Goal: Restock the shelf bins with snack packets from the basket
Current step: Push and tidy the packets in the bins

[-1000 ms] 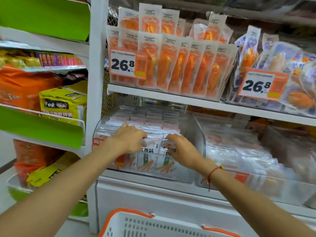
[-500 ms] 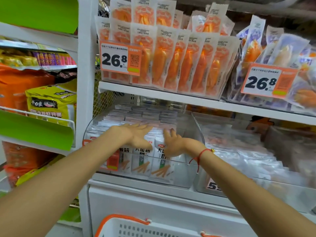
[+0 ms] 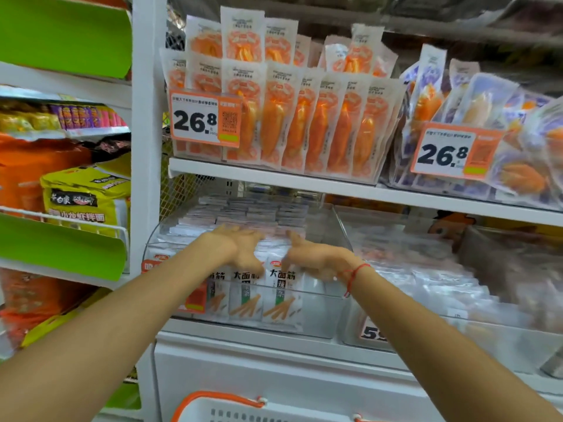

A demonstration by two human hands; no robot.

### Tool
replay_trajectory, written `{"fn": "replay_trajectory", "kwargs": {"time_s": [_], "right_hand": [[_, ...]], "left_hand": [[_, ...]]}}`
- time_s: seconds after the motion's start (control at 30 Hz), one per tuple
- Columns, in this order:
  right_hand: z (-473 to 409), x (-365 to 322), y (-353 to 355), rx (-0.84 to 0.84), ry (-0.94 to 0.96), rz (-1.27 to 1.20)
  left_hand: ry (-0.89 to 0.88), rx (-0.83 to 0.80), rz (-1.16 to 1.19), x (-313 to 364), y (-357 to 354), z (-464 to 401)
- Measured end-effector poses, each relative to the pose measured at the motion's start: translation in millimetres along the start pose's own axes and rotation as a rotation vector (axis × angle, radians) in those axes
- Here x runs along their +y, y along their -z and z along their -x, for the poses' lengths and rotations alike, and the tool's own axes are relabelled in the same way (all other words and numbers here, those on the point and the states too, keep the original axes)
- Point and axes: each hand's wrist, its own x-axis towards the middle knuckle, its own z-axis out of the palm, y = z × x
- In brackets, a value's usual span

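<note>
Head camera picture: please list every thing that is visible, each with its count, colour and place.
Clear bin: one, transparent, lower shelf, centre.
White snack packets: many, white with brown sticks printed, upright in rows in the clear bin.
Orange packets: many, white and orange, upper shelf, centre.
Purple packets: several, purple and orange, upper shelf, right.
Price tags: two reading 26.8, orange and white, at the front of the upper shelf.
Neighbouring bin: one, transparent, right of the clear bin, blurred pale packets inside.
Yellow bags: a few, yellow, left rack.
Basket: one, white with orange handle, bottom edge.
Left hand: open, over the white packets.
Right hand: open, over the white packets, red string on the wrist.
</note>
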Motion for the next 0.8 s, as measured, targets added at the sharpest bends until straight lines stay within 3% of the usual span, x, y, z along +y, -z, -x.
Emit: {"fn": "replay_trajectory", "kwargs": {"time_s": [0.1, 0.27, 0.33, 0.53, 0.67, 0.8], "right_hand": [[0, 10, -13, 0.136, 0.103, -0.675], [-18, 19, -20, 0.379, 0.070, -1.059], [-24, 20, -20, 0.471, 0.000, -1.054], [-31, 4, -23, 0.341, -0.060, -0.820], [-70, 11, -17, 0.476, -0.129, -0.782], [-74, 3, -28, 0.392, -0.114, -0.710]], "left_hand": [[-0.020, 0.074, 0.040, 11, 5, -3], [-0.076, 0.083, 0.085, 21, -9, -22], [-0.103, 0.091, 0.092, 20, -13, -24], [-0.100, -0.018, 0.051, 9, 0, -31], [-0.099, -0.038, 0.018, 8, -1, -36], [-0.058, -0.004, 0.014, 3, -1, -35]]}}
